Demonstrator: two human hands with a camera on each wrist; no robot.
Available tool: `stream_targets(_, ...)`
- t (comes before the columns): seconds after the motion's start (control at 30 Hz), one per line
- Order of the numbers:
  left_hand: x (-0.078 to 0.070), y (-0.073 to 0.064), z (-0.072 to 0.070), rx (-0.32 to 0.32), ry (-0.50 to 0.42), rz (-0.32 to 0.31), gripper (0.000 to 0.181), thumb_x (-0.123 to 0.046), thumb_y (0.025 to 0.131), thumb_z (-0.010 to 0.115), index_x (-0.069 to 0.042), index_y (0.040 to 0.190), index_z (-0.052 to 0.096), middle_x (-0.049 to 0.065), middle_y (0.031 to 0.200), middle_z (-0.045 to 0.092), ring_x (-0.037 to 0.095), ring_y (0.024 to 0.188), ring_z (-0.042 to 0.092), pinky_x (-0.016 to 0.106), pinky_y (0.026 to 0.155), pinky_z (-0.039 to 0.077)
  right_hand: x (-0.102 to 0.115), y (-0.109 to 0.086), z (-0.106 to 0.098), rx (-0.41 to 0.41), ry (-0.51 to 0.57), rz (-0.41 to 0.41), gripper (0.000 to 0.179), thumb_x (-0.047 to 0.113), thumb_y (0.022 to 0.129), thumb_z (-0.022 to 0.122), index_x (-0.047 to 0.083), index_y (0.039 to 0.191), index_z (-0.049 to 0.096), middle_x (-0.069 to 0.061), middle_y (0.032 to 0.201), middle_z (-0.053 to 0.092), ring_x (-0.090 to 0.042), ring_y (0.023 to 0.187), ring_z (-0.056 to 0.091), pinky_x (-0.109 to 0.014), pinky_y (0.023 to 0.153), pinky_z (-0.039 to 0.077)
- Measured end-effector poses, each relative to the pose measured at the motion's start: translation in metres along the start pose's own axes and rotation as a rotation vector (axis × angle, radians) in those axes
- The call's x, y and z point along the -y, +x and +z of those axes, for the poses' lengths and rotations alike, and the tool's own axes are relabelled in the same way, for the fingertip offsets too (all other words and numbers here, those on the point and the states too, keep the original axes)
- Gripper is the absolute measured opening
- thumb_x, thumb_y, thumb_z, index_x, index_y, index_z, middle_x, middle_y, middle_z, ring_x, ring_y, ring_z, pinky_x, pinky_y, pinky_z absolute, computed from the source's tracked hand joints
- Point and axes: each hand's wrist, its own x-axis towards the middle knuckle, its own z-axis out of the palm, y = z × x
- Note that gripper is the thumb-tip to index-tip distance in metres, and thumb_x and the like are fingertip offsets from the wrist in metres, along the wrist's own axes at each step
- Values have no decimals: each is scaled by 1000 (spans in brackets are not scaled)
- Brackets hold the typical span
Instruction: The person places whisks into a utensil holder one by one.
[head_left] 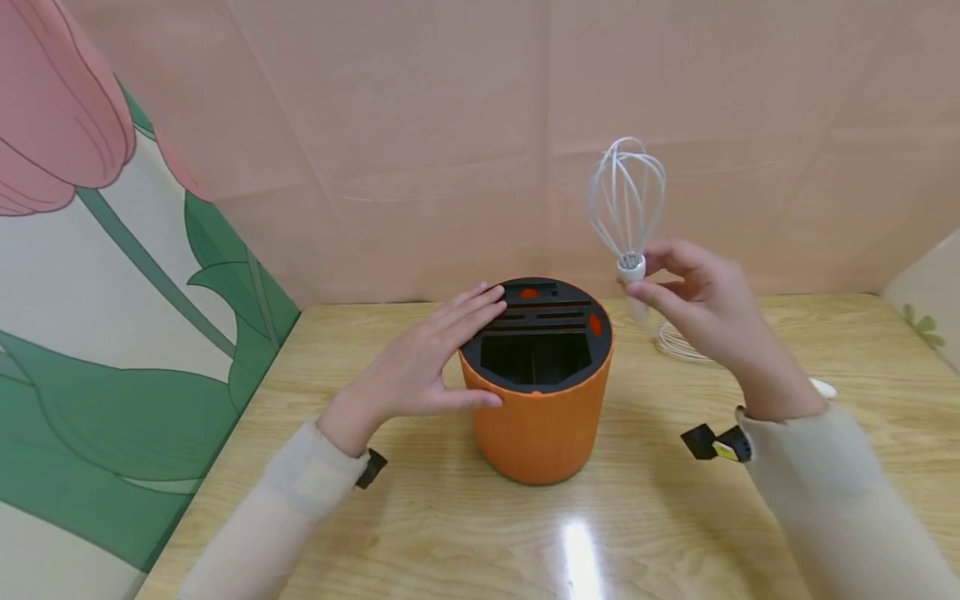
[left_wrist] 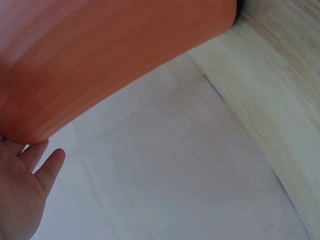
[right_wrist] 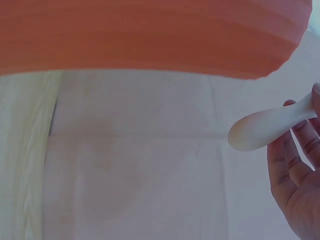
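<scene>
An orange ribbed utensil holder [head_left: 536, 437] stands upright on the table. Its black slotted top [head_left: 491, 354] has a large opening at the front and narrow slots behind. My left hand [head_left: 416, 362] rests on the left side of its rim, fingers extended over the top and thumb along the front side. To the right of the holder, my right hand [head_left: 708, 304] pinches a white whisk [head_left: 632, 267] near its collar, wires upward, raised above the table. The right wrist view shows the whisk's smooth rounded handle [right_wrist: 265, 129] pointing away from the palm.
Behind the right hand, a thin white coiled cord [head_left: 678, 346] lies on the wooden table [head_left: 420, 517]. A white object [head_left: 823, 387], partly hidden by the right wrist, lies farther right. A pinkish wall covering [head_left: 420, 167] borders the table's back edge.
</scene>
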Motion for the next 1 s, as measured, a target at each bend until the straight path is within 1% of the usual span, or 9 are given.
stream_targets(0.13, 1, -1, 0, -3, -5, 5, 100, -81, 84, 42, -10, 155, 34, 5, 164, 30, 25, 154, 22, 46, 122, 30, 4, 8, 6, -13, 219, -33, 24, -23, 80, 65, -16, 103, 63, 0, 91, 73, -9, 84, 72, -17, 75, 59)
stream_targets(0.2, 1, -1, 0, -5, -9, 9, 100, -80, 84, 43, -10, 155, 34, 6, 164, 30, 25, 154, 22, 47, 122, 30, 6, 10, 9, -22, 292, -46, 22, -20, 81, 66, -15, 103, 64, -2, 91, 74, -10, 85, 73, -18, 77, 59)
stream_targets(0.27, 1, -1, 0, -9, -9, 11, 100, -80, 84, 43, -10, 155, 35, 6, 163, 31, 24, 154, 22, 47, 122, 31, 9, 13, 12, -29, 323, -59, 21, -18, 82, 67, -14, 103, 64, -2, 91, 74, -12, 85, 74, -19, 79, 59)
stream_targets(0.37, 1, 0, 0, -13, -9, 16, 99, -80, 85, 42, -10, 154, 35, 6, 163, 32, 23, 154, 21, 47, 121, 31, 15, 16, 16, -34, 294, -71, 23, -11, 84, 70, -20, 103, 59, 2, 92, 74, -10, 86, 73, -20, 81, 59)
stream_targets(0.47, 1, 0, 1, -14, -8, 17, 99, -80, 85, 42, -10, 154, 35, 6, 163, 32, 23, 154, 22, 47, 121, 31, 21, 20, 20, -34, 277, -80, 28, -11, 84, 70, -24, 104, 55, 4, 94, 73, -10, 87, 73, -20, 82, 59)
stream_targets(0.7, 2, -1, 1, -12, -19, 16, 99, -80, 85, 42, -10, 155, 34, 6, 163, 31, 23, 154, 20, 48, 121, 32, 32, 26, 31, -21, 322, -72, 21, -17, 84, 67, -17, 104, 61, -7, 96, 75, -16, 88, 72, -24, 83, 60)
stream_targets(0.83, 2, -1, 1, -18, -19, 18, 99, -80, 85, 43, -10, 154, 35, 6, 163, 31, 24, 154, 21, 48, 121, 32, 37, 28, 36, 0, 305, -80, 24, -14, 85, 67, -22, 105, 57, -3, 98, 74, -16, 90, 71, -25, 83, 60)
stream_targets(0.93, 2, -1, 1, -24, -18, 17, 99, -80, 85, 43, -10, 154, 35, 6, 163, 32, 25, 154, 22, 48, 121, 32, 39, 29, 41, 22, 317, -81, 26, -12, 85, 68, -23, 106, 55, 2, 98, 74, -14, 90, 71, -25, 82, 60)
stream_targets(1.0, 2, -2, 1, -29, -16, 18, 99, -80, 85, 43, -10, 154, 36, 6, 163, 32, 26, 153, 23, 48, 121, 32, 39, 29, 45, 41, 339, -83, 27, -12, 85, 68, -23, 106, 55, 2, 99, 74, -15, 90, 70, -26, 81, 61)
